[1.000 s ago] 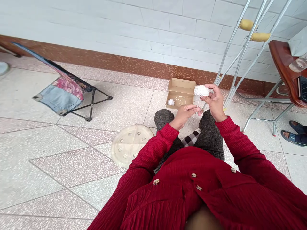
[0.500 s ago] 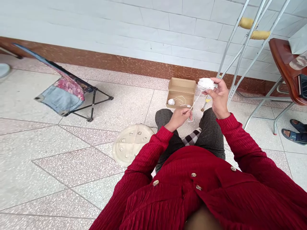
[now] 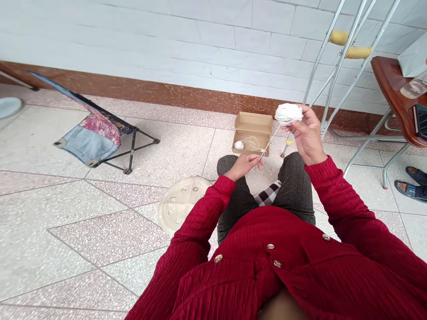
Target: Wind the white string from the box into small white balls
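Raised above my right knee, my right hand (image 3: 307,132) grips a ball of white yarn (image 3: 288,114) by its right side. A taut white strand (image 3: 274,134) runs from the ball down to my left hand (image 3: 246,166), whose fingers are pinched on it over my left knee. A little loose yarn hangs just below those fingers. Beyond my knees an open cardboard box (image 3: 254,121) stands on the floor. Inside it lie a smaller white yarn ball (image 3: 239,145) and a loose curl of strand.
A folding chair (image 3: 90,142) stands on the left and a round beige lid-like disc (image 3: 171,206) lies by my left leg. Metal crutches (image 3: 330,89) lean on the wall at right, beside a brown table (image 3: 388,84) with a bottle. A person's sandalled feet (image 3: 408,186) show at far right.
My left hand has drawn slightly left and down, lengthening the strand between the hands. The yarn ball in my right hand has turned and shows its windings more clearly. The view has shifted slightly.
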The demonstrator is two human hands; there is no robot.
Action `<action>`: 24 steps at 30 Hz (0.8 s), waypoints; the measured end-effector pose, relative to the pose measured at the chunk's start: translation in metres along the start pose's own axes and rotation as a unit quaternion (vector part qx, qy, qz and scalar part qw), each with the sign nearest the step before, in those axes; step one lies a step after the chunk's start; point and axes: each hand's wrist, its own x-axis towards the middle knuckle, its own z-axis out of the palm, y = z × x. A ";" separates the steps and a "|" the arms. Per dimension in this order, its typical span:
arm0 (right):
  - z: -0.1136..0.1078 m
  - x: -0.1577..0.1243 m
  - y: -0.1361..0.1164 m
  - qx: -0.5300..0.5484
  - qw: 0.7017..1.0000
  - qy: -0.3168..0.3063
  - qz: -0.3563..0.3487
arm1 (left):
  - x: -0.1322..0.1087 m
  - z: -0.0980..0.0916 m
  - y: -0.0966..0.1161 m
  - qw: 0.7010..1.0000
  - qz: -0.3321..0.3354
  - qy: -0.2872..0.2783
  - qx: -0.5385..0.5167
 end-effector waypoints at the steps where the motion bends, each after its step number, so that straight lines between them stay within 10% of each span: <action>1: -0.003 0.003 -0.003 0.007 1.000 0.006 -0.002 | 0.001 -0.001 0.000 1.000 0.011 -0.006 0.001; 11: -0.005 0.008 -0.018 0.036 0.999 -0.005 0.009 | 0.030 -0.044 -0.001 0.945 0.041 0.107 0.306; 19: 0.019 0.004 0.003 0.062 0.991 -0.078 0.094 | 0.054 -0.029 0.076 0.975 0.144 0.149 -0.080; 24: 0.023 0.011 0.004 0.071 0.986 -0.099 0.110 | 0.062 -0.006 0.078 0.977 0.121 0.125 -0.124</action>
